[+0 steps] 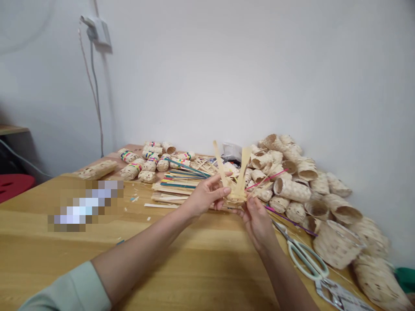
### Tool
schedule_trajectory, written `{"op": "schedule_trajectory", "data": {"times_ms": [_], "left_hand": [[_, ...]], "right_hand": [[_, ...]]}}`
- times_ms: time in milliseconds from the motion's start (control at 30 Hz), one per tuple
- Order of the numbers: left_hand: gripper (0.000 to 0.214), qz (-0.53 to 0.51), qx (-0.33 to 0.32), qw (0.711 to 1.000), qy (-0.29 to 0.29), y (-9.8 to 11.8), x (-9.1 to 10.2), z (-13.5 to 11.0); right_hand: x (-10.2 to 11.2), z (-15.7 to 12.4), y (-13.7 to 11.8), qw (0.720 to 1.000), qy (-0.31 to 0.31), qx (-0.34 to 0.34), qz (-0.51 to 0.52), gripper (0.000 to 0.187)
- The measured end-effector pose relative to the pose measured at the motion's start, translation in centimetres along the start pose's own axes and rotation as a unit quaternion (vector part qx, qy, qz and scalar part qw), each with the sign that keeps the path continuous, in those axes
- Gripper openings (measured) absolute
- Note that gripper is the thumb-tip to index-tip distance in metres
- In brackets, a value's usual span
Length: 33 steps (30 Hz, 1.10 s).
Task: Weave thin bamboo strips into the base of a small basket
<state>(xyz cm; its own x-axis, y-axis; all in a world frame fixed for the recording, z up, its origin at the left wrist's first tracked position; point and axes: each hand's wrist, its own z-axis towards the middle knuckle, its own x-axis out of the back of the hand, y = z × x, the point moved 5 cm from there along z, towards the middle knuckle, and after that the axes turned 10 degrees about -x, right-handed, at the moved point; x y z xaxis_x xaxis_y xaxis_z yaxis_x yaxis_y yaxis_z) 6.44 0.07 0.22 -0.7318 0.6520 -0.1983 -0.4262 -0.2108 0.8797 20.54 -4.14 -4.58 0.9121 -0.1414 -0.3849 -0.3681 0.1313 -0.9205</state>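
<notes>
Between my hands, above the table, is a small piece of weaving made of pale bamboo strips (241,176), with long strip ends standing up from it. My left hand (212,192) grips its left side, thumb across the front. On the right side my right hand (256,216) pinches the weaving's lower edge between thumb and fingers. Some fingertips are hidden behind the strips. Just behind my left hand lies a bundle of loose flat strips (171,186), mostly pale with some blue ones.
A heap of woven bamboo cylinders (293,190) rises at the right. Scissors with pale green handles (308,259) lie in front of it. Cylinders with coloured bands (151,162) stand at the back left. A blurred-out object (86,205) lies on the wooden table (181,272).
</notes>
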Motion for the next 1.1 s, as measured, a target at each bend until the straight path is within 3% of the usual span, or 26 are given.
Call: {"op": "schedule_trajectory", "data": {"times_ms": [100,200,333,533,933,1100], "left_hand": [[0.039,-0.011,0.004,1.0,-0.011,-0.2,0.1,0.0],[0.032,-0.018,-0.007,1.0,0.0,-0.4,0.3,0.1],[0.038,-0.002,0.004,1.0,0.007,-0.2,0.3,0.1],[0.06,0.03,0.03,0.999,-0.027,0.6,0.2,0.0],[0.06,0.059,0.043,0.996,-0.048,-1.2,-0.5,-0.1],[0.059,0.061,0.032,0.997,-0.043,-1.7,-0.3,0.0]], "right_hand": [[0.0,0.0,-0.1,1.0,0.0,0.002,0.004,0.038],[0.0,0.1,0.0,1.0,-0.002,-0.001,0.006,0.036],[0.0,0.0,0.1,1.0,-0.004,-0.002,0.001,0.036],[-0.2,-0.2,0.0,1.0,-0.004,-0.015,-0.006,0.037],[-0.7,-0.6,-0.1,0.999,0.015,-0.021,0.023,0.033],[-1.1,-0.7,-0.5,0.998,-0.03,-0.018,0.043,0.026]]}}
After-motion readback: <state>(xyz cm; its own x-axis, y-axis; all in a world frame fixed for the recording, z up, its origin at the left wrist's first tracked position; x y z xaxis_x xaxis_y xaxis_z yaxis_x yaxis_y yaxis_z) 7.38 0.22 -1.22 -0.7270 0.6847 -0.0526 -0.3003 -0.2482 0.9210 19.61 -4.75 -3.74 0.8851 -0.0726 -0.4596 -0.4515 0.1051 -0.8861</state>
